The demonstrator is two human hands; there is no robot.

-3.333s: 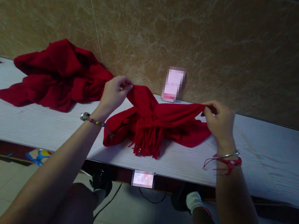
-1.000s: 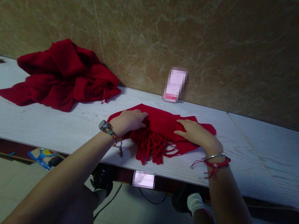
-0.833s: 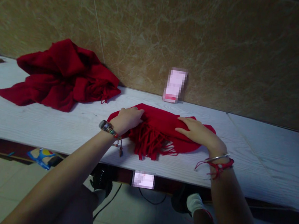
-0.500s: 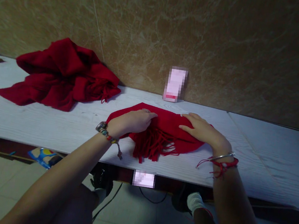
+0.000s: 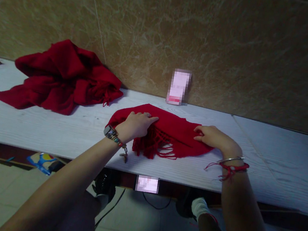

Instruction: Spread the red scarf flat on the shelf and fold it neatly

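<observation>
Left hand [image 5: 135,124] rests, thumb spread, at nine o'clock on the scarf [image 5: 173,128], right hand [image 5: 214,137] at three, whether pinching it I cannot tell.

Our left hand [image 5: 137,125] lies palm down over the left part of the fringed red cloth [image 5: 173,128], one digit reaching toward the cloth's middle, the others bent so that we cannot see their tips. Our left wrist [image 5: 110,145] sits just beside the cloth's left end, and our left forearm [image 5: 79,174] slants up to it from the near side. We have our right hand [image 5: 215,138] at the cloth's right end, fingers curled and tips at the fabric; our bent right wrist [image 5: 232,151] and right forearm [image 5: 238,200] lie beyond that end.
</observation>
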